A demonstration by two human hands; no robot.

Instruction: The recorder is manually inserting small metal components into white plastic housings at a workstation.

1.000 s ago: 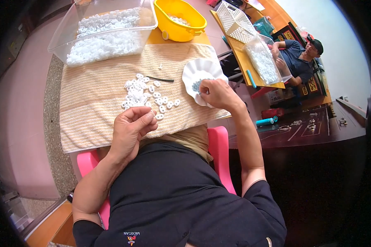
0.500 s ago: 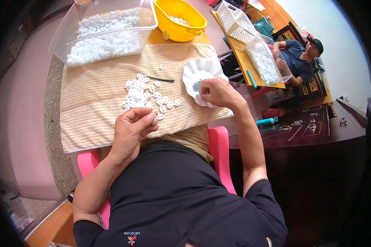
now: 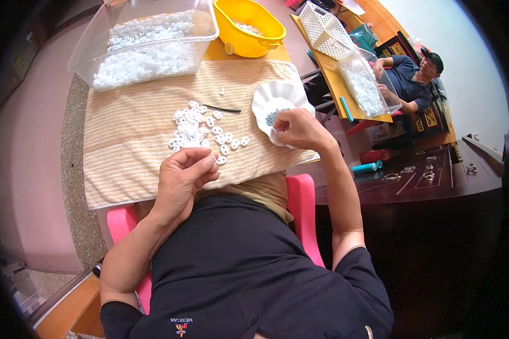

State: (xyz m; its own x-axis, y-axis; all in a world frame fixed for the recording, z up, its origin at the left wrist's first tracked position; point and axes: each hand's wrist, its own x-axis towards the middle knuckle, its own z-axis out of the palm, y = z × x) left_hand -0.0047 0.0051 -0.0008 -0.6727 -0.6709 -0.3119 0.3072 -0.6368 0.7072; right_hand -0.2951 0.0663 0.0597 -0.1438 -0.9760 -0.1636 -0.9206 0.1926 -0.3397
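Note:
My left hand is above the near edge of a striped towel, thumb and fingertips pinched together. Whatever sits in that pinch is too small and covered to make out. Just beyond it lies a loose pile of small white oval plastic pieces with two holes, several of them scattered to the right. My right hand reaches into a white wavy-rimmed dish, its fingers bunched over small grey-blue bits. Those fingertips hide what they hold, if anything.
A thin black rod and a tiny white part lie on the towel. Beyond stand a clear bin of white pieces and a yellow tub. At right, another person sits at a table with a clear bin.
My right hand's fingers have shifted slightly within the dish. The left hand keeps its pinch, and the pieces on the towel lie as before.

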